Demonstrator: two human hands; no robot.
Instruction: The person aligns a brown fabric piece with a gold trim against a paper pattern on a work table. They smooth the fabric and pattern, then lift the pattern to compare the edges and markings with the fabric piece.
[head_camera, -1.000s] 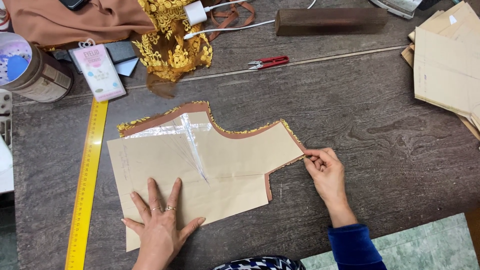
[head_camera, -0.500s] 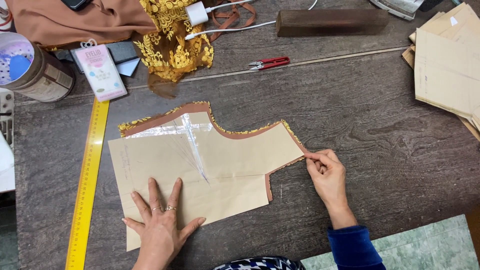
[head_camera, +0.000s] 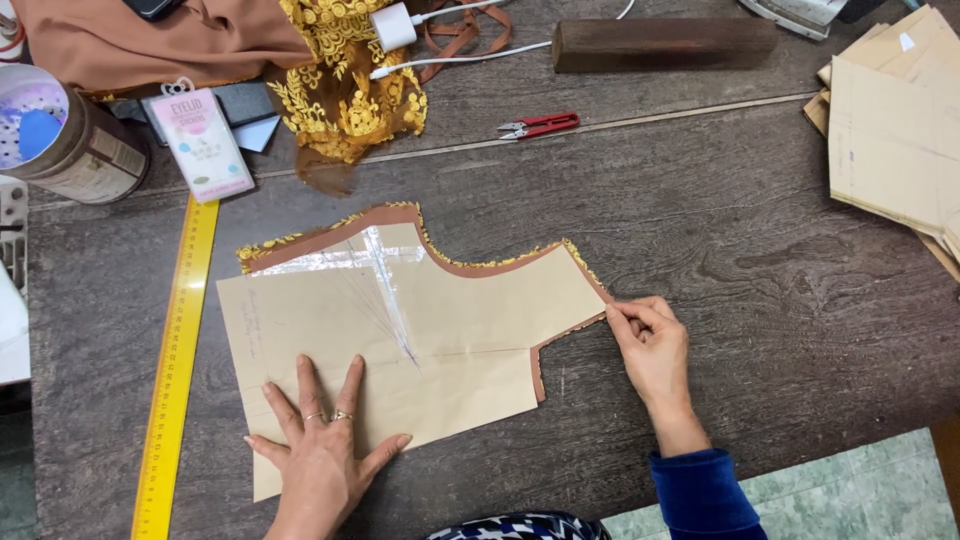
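Being pressed flat in head view: tan paper pattern (head_camera: 440, 340), by left hand (head_camera: 325, 445), fingers spread open. Pattern lying over brown gold-edged fabric (head_camera: 330, 235) on dark wooden table (head_camera: 760, 300). Right hand (head_camera: 650, 340) pinching pattern's right corner (fingertips closed together). Risk being judged: pattern being shifted off fabric edge if corner tugged.

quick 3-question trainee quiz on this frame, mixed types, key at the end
1. True or false: the left hand lies flat on the paper pattern.
2. What does the right hand pinch? A) the pattern's right corner B) the red snips C) the yellow ruler
3. Which side of the pattern is the ruler on?

Key: 1 true. 2 A. 3 the left side.
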